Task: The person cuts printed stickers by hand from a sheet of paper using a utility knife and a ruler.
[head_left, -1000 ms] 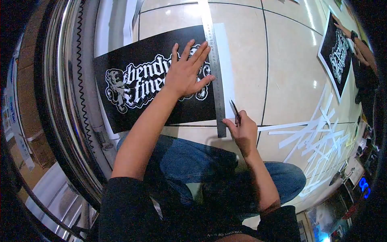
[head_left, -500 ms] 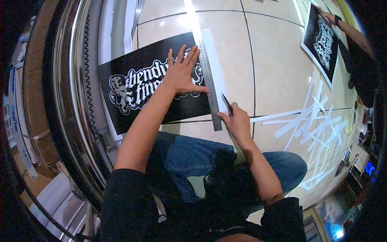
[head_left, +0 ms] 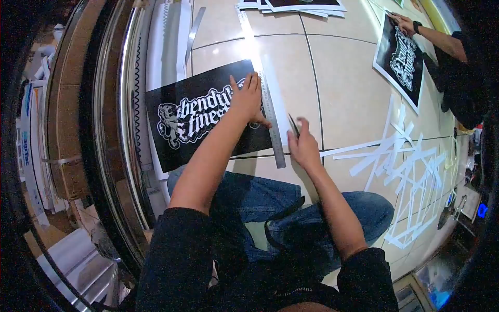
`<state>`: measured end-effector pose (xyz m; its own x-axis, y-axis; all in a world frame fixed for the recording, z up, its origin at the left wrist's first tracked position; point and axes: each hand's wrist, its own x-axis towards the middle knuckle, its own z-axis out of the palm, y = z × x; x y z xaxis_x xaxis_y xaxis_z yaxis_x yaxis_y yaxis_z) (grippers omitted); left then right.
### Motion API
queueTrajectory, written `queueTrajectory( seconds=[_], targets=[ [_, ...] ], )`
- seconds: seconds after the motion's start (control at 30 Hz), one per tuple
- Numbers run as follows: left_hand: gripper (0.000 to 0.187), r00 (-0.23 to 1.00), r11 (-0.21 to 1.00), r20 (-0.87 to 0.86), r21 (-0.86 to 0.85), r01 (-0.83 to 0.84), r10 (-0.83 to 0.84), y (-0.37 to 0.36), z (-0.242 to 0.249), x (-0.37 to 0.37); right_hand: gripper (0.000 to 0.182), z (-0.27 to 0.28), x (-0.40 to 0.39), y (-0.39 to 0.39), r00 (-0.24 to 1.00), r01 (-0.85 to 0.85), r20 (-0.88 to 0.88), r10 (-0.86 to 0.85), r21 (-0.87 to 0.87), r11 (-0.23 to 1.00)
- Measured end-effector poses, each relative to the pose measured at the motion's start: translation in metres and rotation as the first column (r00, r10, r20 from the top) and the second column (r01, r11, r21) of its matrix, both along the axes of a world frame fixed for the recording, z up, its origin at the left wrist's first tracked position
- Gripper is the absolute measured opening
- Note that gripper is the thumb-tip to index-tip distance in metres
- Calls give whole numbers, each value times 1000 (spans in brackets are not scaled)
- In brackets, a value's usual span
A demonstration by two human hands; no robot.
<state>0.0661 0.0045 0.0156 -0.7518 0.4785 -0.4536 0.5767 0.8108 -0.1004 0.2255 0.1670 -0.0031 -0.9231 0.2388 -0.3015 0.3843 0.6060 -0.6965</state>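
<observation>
A black print with white gothic lettering and a lion figure lies on the tiled floor in front of me. Along its right side runs a long steel ruler, with a white paper margin showing beyond it. My left hand is spread flat on the print, fingertips and thumb at the ruler's edge. To the right of the ruler, my right hand grips a slim dark tool that looks like a cutter knife, its tip pointing up and away from me, over or near the margin.
White offcut strips lie tangled on the right. Another person's hand rests on a similar print at the upper right. More prints are stacked at the top. Metal rails and cardboard boxes border the left.
The view has shifted, bringing the stacked prints at the top into sight. My right hand's index finger has lifted off the knife. My left hand stays spread on the print.
</observation>
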Motion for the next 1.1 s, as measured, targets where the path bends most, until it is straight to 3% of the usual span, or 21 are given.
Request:
queueTrajectory(
  seconds=[0.03, 0.1, 0.17, 0.4, 0.8, 1.1],
  targets=[
    [157, 1000, 1000, -3, 0, -9, 9, 0, 1, 1, 44, 2, -12, -1, 1000, -9, -3, 9, 0, 1000],
    [160, 1000, 1000, -2, -25, 0, 0, -1, 0, 1, 45, 6, -51, -3, 949, -53, -309, 67, 53, 997],
    [159, 1000, 1000, -26, -4, -3, 3, -2, -3, 1, 52, 14, -96, -10, 979, -160, -100, 178, 170, 972],
    [154, 998, 999, -66, -36, 13, -15, 1, -4, 2, 63, -26, -192, -39, 965, -160, -137, 224, 367, 916],
    [148, 1000, 1000, 0, 13, -15, 15, -10, -11, 1, 61, -26, -189, -61, 953, -211, -93, 289, 482, 850],
    [145, 1000, 999, -9, -31, 26, -26, -13, -16, -2, 59, -26, -192, -62, 949, -215, -110, 295, 457, 863]
  ],
)
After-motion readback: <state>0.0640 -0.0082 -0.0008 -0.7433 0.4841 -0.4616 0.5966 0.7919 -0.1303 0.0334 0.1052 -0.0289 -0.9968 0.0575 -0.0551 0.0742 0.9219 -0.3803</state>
